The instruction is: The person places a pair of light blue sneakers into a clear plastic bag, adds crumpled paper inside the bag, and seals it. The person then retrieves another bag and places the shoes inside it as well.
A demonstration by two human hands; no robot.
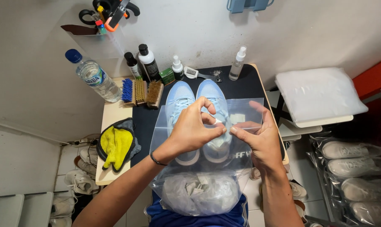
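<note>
Small black work table [240, 86] against white wall, pale blue sneakers [196, 101] at 12 o'clock. Clear plastic bag [207, 168] of small sachets is held over the lap at 6. Left hand [192, 126] is pinched on a small white sachet [218, 122]; right hand [259, 138] is clamped on the bag's edge. Step judged: pulling a sachet out. Next likely calls for bag held steady.

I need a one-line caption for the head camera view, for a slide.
Both hands, left and right, pinch a clear plastic bag above light blue sneakers on a dark table mat.

Shoes [197, 101] lie behind the bag [199, 168] (brushes [142, 91] left of them).
</note>
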